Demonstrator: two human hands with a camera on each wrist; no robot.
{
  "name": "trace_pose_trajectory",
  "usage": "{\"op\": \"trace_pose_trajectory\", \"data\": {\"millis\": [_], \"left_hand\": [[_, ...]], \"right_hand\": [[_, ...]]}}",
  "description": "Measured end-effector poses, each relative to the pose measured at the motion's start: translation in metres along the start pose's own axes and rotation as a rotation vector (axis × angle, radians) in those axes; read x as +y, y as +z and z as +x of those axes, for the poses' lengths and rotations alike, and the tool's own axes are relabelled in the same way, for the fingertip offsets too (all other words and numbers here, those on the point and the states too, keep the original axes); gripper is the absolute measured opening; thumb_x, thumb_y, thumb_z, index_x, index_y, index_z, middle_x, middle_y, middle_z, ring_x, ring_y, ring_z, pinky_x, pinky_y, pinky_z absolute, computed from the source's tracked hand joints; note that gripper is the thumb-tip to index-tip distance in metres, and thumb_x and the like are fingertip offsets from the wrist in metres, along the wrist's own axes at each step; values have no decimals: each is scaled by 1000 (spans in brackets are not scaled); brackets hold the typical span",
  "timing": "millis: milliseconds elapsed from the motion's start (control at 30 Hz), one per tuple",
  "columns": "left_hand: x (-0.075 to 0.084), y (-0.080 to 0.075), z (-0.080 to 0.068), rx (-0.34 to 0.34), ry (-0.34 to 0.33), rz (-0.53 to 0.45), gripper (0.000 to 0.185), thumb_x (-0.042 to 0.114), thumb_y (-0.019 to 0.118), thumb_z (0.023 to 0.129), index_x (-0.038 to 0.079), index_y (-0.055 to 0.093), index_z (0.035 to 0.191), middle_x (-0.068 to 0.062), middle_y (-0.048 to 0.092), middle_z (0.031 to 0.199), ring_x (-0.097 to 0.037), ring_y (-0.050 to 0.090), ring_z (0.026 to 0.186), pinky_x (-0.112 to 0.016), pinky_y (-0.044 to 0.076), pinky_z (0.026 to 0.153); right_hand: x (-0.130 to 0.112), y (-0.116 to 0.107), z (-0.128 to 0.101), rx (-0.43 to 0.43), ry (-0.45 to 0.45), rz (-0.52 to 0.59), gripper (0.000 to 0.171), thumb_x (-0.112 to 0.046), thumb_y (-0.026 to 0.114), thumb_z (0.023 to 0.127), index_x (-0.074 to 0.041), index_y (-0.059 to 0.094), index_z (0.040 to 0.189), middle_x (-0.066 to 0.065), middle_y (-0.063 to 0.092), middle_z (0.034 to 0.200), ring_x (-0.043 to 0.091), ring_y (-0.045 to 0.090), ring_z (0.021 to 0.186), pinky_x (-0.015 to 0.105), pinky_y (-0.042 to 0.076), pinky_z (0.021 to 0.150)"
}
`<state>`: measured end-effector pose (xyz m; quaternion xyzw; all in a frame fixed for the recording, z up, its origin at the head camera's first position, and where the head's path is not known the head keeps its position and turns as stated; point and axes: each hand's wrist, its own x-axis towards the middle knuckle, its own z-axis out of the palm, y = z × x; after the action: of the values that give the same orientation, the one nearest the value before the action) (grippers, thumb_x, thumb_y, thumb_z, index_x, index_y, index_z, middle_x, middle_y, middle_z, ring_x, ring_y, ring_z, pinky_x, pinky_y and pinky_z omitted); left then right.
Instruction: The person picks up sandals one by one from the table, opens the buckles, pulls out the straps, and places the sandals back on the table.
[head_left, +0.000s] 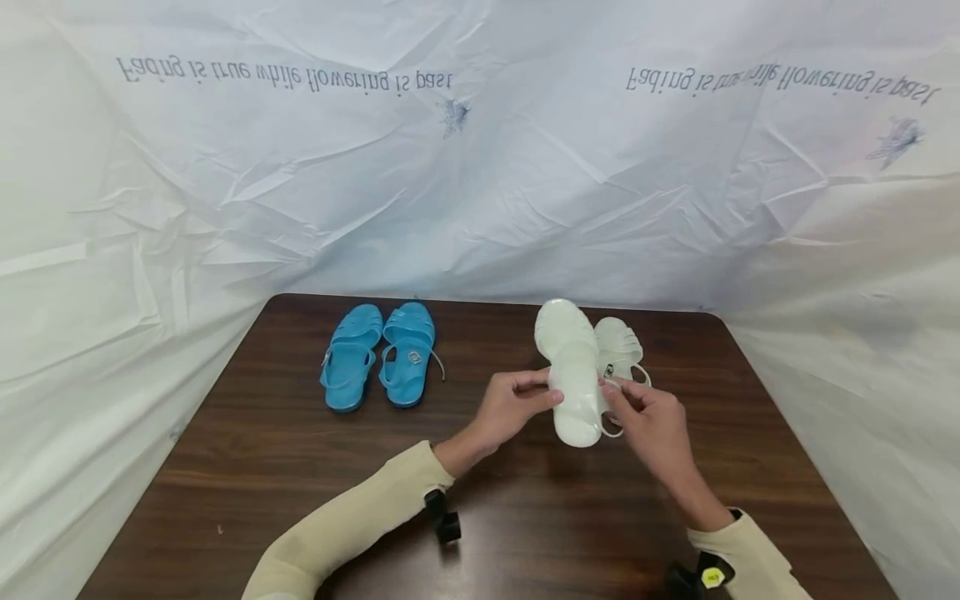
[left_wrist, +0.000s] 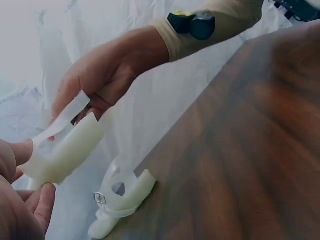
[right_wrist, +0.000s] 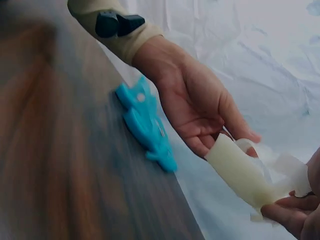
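A white sandal (head_left: 576,375) is held up above the table between both hands, its smooth sole-like surface toward the head camera. My left hand (head_left: 508,408) pinches its left edge, thumb in front. On the other side, my right hand (head_left: 656,429) pinches it near the thin ankle strap; the exact grip is partly hidden. Behind it, a second white sandal (head_left: 617,337) lies on the table, partly covered. The left wrist view shows this sandal's buckle (left_wrist: 100,198) and the held sandal's thick pale heel end (left_wrist: 75,152).
Two blue sandals (head_left: 348,375) lie side by side at the table's back left, one with a strap end sticking out. The dark wooden table (head_left: 360,525) meets white sheeting (head_left: 487,183) with printed lettering at its back and sides.
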<state>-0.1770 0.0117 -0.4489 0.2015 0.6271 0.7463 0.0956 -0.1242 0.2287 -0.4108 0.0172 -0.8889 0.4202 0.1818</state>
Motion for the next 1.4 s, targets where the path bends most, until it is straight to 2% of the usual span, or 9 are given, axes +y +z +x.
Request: {"op": "trace_pose_trajectory", "data": {"millis": [300,467,567,700,800,900,1067,1300,1400], "left_hand": [[-4,40,48,-33,8,3,36,10,76,93,-1,69,127,-14,68,131,-19,72,107,-30,59,87],[-2,63,74,-47,-13,72,38,17,77,94,3,70,128,-12,72,124,-11,72,102,-28,59,83],[-3,76,90,-66,-33,88,38,20,76,95,5,71,129,-9,71,127,-11,69,111,-24,57,84],[-10,94,107,-92,-84,91,39,23,74,97,6,69,131,-3,67,134,-11,61,125,-22,54,89],[-17,104,116,-128,-127,1,39,19,71,99,2,66,133,-5,66,132,-19,64,123,-31,56,94],[-20,109,119,-165,-167,-121,36,12,68,100,-2,64,133,-12,69,125,-29,68,116,-37,57,95],[-19,101,113,-163,-160,-203,33,5,63,101,-6,63,133,-26,68,124,-34,68,116,-30,58,91],[-13,69,89,-94,-60,-173,26,3,65,99,-6,69,124,-21,72,117,-21,73,100,-31,59,87],[-11,50,77,-82,-12,-134,24,1,64,99,-9,69,120,-27,72,112,-21,74,96,-33,60,85]], "right_hand": [[22,-39,25,65,-15,-119,31,-30,67,101,-4,78,114,14,76,81,1,62,55,20,47,47],[37,-64,40,69,21,-118,36,-31,63,103,-1,75,120,22,75,90,-5,63,59,20,47,47],[47,-76,47,68,47,-117,38,-32,60,105,0,73,123,24,74,95,-5,64,61,20,47,48],[65,-89,54,77,61,-127,39,-32,60,105,0,72,123,-1,75,86,-8,63,62,18,49,50],[80,-98,59,83,51,-130,38,-31,61,104,1,72,122,-21,67,81,-12,62,64,16,49,51],[94,-106,60,68,44,-130,38,-29,60,105,2,71,123,-13,72,88,-14,62,67,16,50,52],[114,-113,62,29,57,-145,40,-30,59,106,3,70,125,14,76,101,-14,63,69,17,49,51],[145,-111,62,32,61,-110,37,-26,62,104,7,71,120,-27,67,89,-11,65,66,16,48,52],[157,-107,60,23,103,-88,42,-29,61,104,8,69,123,-29,66,91,-12,65,68,15,50,54]]}}
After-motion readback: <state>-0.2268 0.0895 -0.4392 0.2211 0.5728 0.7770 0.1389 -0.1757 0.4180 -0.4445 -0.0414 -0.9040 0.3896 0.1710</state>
